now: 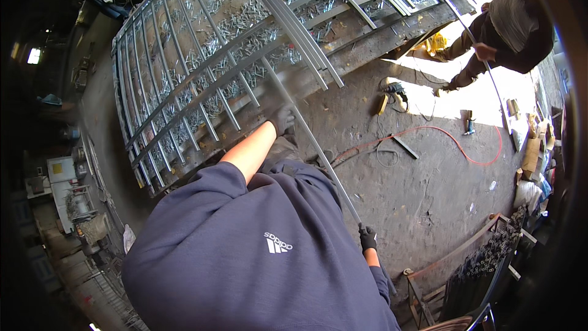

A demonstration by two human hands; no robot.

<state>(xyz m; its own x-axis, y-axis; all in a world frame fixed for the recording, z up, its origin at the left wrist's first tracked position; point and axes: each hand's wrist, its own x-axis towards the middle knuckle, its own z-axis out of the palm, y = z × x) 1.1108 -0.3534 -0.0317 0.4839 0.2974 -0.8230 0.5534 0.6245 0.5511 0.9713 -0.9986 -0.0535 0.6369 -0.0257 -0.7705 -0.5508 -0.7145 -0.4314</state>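
Head view: a long metal bar (pixel 312 141) slants across the floor, its upper end over a steel gate (pixel 202 73). The gloved left hand (pixel 282 119) grips the bar beside the gate; the gloved right hand (pixel 367 237) clasps its lower end. Past the gate, another person (pixel 511 30) holds a rod (pixel 490 73).

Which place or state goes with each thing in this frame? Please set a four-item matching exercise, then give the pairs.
Things:
1. left hand
2. right hand
3. red cable
4. metal gate frame

Places or states:
A. loops across the concrete floor
B. lies flat, strewn with small metal pieces
C. gloved, grips the long rod at its upper part
D. gloved, grips the rod's lower end

Pairs: 1-C, 2-D, 3-A, 4-B
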